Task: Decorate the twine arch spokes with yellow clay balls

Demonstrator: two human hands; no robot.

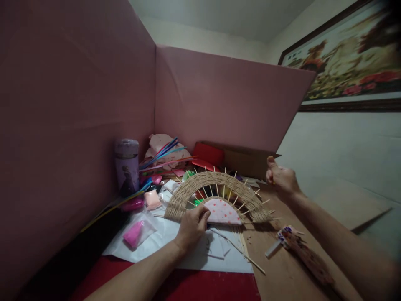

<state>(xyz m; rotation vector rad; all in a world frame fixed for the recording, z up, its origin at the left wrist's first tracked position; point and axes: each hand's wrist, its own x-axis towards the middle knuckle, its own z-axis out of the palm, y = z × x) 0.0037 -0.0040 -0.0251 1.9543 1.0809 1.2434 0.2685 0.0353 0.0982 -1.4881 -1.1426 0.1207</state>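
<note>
Nearest are the person's bare forearms, the left one (147, 267) cut off at the bottom edge and the right one (341, 238) at the right. Ahead of them, in the middle of the table, a half-round fan (216, 179) stands with its flat side down: a band of woven tan cord on thin pale sticks, arched around a white panel with red dots (224, 211). The left hand (193, 225) pinches the panel's left corner between thumb and fingers, hiding that corner. The right hand (282, 177) is raised, well apart from the fan, fingers curled and thumb up; whether anything is inside it I cannot tell. Through the fan's gaps show patches of red, green and yellow, too obscured to name. Left of it are small packets, a bright pink one (134, 235) nearest, and a purple bottle (127, 167). Right of it, on brown board (266, 251), lies a long, stained object (308, 259) that is hard to identify. A framed picture (344, 58) on the wall runs out of sight, its upper corner lost in darkness.
</note>
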